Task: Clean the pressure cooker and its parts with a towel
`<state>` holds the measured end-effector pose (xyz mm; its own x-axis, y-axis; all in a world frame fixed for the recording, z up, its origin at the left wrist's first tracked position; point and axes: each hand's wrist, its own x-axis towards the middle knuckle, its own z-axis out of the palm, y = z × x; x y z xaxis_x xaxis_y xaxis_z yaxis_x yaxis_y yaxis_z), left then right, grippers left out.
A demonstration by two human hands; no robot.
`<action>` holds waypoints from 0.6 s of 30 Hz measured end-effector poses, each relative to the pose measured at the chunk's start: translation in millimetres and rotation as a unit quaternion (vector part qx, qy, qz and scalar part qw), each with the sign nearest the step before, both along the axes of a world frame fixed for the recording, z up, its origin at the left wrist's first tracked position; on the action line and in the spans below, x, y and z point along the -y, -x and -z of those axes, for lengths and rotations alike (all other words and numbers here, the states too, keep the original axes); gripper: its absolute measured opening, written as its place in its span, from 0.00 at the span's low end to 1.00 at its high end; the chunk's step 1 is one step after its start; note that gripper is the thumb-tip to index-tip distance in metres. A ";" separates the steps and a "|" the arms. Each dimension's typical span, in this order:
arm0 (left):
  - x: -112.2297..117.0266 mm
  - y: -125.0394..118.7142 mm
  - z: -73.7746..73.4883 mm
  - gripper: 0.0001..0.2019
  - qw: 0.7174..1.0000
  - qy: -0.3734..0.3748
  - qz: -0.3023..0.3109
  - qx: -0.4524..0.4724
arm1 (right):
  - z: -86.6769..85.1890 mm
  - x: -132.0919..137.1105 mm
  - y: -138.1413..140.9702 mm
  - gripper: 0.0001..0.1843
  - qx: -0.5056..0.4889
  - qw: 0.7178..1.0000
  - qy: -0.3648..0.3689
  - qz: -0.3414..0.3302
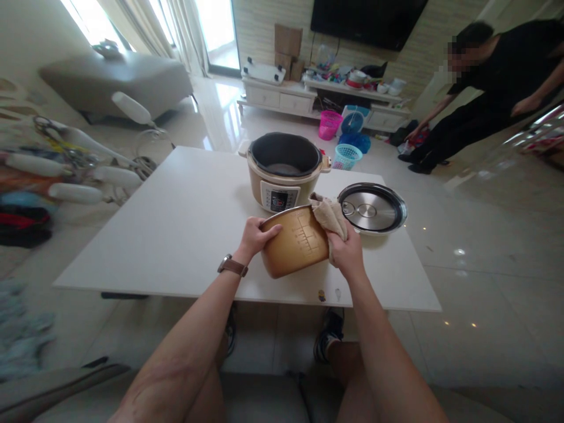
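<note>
A golden-brown inner pot [296, 242] with measuring marks is held tilted above the white table. My left hand [259, 238] grips its left rim, thumb lying along the near wall. On the other side, my right hand [346, 249] is closed on a beige cloth [329, 216] pressed against the pot's right edge. Just behind stands a pressure cooker body [256, 182], lidless, its dark inside showing and its control panel facing me. To the right lies the round cooker lid [372, 208], metal underside up.
Near the front edge of the white table [176, 235] lie a small yellow-and-dark item [321, 295] and a small clear piece [338, 294]. Beyond are pink [329, 124] and light blue baskets [348, 156]. A person in dark clothes [497, 82] bends at the right.
</note>
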<state>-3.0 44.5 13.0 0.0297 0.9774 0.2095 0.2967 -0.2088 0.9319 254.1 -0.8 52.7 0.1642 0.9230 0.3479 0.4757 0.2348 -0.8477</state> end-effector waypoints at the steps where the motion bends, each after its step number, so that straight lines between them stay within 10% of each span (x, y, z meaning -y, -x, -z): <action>1: -0.1 2.5 3.9 0.33 1.000 -0.003 -0.005 0.007 | 6.2 -3.0 -3.5 0.20 -0.052 0.998 0.031 0.023; 8: -3.1 18.9 23.7 0.31 1.000 -0.009 -0.005 0.029 | 29.2 -12.5 -12.5 0.22 -0.262 0.943 0.172 0.112; 18: 0.9 9.2 -24.0 0.29 0.999 -0.009 0.031 -0.042 | 32.7 -16.1 -13.3 0.21 -0.201 0.961 0.158 0.101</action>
<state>-12.1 43.6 36.9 0.1089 0.9693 0.2206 0.3602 -0.2453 0.9000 267.4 15.3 19.9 0.4138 0.9074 -0.0737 0.1037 -0.1274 -0.9864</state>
